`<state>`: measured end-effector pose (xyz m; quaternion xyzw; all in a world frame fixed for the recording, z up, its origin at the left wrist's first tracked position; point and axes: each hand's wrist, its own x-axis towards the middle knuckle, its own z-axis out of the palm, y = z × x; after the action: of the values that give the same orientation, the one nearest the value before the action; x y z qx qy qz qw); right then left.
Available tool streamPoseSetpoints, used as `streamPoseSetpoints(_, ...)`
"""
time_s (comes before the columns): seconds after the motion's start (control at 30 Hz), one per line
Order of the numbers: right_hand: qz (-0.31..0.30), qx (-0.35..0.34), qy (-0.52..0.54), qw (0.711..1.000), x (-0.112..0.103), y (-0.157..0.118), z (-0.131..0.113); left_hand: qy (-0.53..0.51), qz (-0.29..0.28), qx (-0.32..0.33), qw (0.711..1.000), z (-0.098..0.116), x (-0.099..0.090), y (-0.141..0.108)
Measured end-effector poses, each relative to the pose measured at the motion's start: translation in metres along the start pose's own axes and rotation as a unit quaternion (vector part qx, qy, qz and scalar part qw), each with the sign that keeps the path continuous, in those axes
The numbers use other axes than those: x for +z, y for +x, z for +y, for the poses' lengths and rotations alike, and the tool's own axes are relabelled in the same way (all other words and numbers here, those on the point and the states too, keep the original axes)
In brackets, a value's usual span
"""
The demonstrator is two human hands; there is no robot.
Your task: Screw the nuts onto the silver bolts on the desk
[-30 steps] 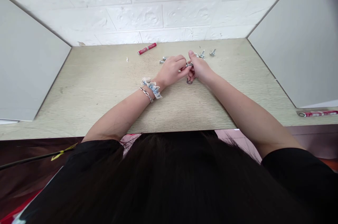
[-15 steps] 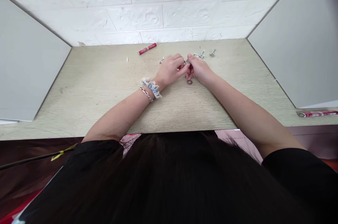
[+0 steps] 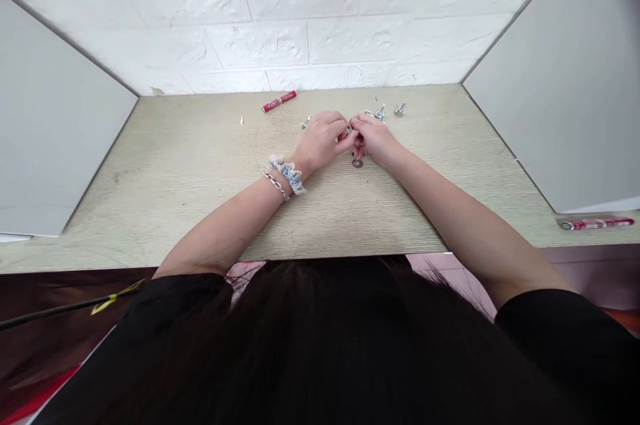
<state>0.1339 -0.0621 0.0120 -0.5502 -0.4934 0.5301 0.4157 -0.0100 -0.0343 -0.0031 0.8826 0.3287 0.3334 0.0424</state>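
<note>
My left hand (image 3: 324, 139) is closed, its thumb and fingers pinching a small silver metal fastener (image 3: 350, 131). From the other side my right hand (image 3: 376, 139) meets it, fingertips also closed on that fastener. Most of the fastener is hidden, so its exact kind is unclear. A flat grey washer (image 3: 357, 163) lies on the table just below my right fingertips. Behind my right hand are a few silver bolts (image 3: 380, 113), and one separate bolt (image 3: 400, 109) stands farther right. Another small metal fastener (image 3: 305, 123) shows partly behind my left hand.
The wooden tabletop (image 3: 200, 171) runs back to a white brick-patterned wall (image 3: 280, 45). Grey panels (image 3: 55, 118) border it on both sides. A red tube (image 3: 279, 101) lies near the wall, a second red tube (image 3: 597, 223) at the right front. A white scrap (image 3: 242, 121) lies left of centre.
The view has tipped slightly, so everything sits a little lower. My right thumb has come down and in towards the fastener; both hands keep together at the same spot.
</note>
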Motion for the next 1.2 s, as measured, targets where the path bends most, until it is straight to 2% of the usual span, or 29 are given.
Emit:
streamPoseSetpoints(0.17,0.044,-0.016,0.005,0.999,0.003,-0.004,-0.001,-0.004,0.008,-0.014,1.000,-0.004,0.004,0.000)
streamPoseSetpoints(0.33,0.059,0.002,0.012,0.998,0.006,-0.006,-0.006,-0.013,0.004,-0.043,0.999,-0.004,0.004,0.000)
streamPoseSetpoints(0.47,0.080,-0.026,-0.056,0.995,0.005,-0.002,-0.001,-0.016,0.009,-0.042,0.999,-0.003,0.002,0.000)
streamPoseSetpoints(0.53,0.097,-0.092,-0.150,0.980,0.003,0.000,0.005,-0.017,0.017,-0.051,0.998,-0.002,0.001,0.000)
streamPoseSetpoints(0.63,0.100,-0.194,-0.314,0.924,-0.001,0.003,0.012,-0.018,0.032,-0.068,0.997,-0.003,0.001,0.001)
streamPoseSetpoints(0.73,0.056,-0.238,-0.429,0.870,-0.004,0.005,0.015,-0.020,0.035,-0.082,0.996,-0.004,0.000,0.001)
streamPoseSetpoints(0.8,0.042,-0.247,-0.463,0.850,-0.005,0.007,0.016,-0.022,0.032,-0.088,0.995,-0.003,-0.001,0.002)
streamPoseSetpoints(1.0,0.052,-0.273,-0.482,0.831,-0.007,0.012,0.019,-0.029,0.042,-0.086,0.995,-0.004,0.000,0.002)
streamPoseSetpoints(1.2,0.009,-0.323,-0.476,0.818,-0.004,0.011,0.022,-0.034,0.054,-0.076,0.995,-0.005,0.001,0.001)
